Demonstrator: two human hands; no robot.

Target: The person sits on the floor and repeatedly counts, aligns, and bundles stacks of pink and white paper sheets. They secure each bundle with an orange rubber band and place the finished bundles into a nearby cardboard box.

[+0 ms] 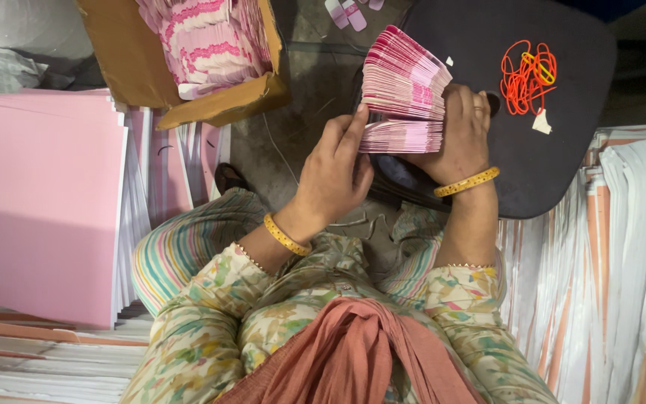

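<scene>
- Stacks of pink sheets [50,202] and white-and-orange sheets [629,262] flank a bare concrete floor [308,90]; a cardboard box [136,67] holds more pink cards.
- On a dark stool [562,150] lie orange rubber bands [528,75], none yet round the bundle.
- Right hand [461,131] grips a thick fanned bundle of pink cards [405,93].
- Left hand [338,168] riffles its lower edge, fingers partly spread; sorting looks midway.

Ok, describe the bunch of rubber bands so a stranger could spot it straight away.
Start at the dark round board at the top right, in front of the seated person. The rubber bands lie in a loose tangle on its upper part, just right of the right hand gripping the fanned pink cards. Bright orange, a few yellow: everything else nearby is pink paper.
</scene>
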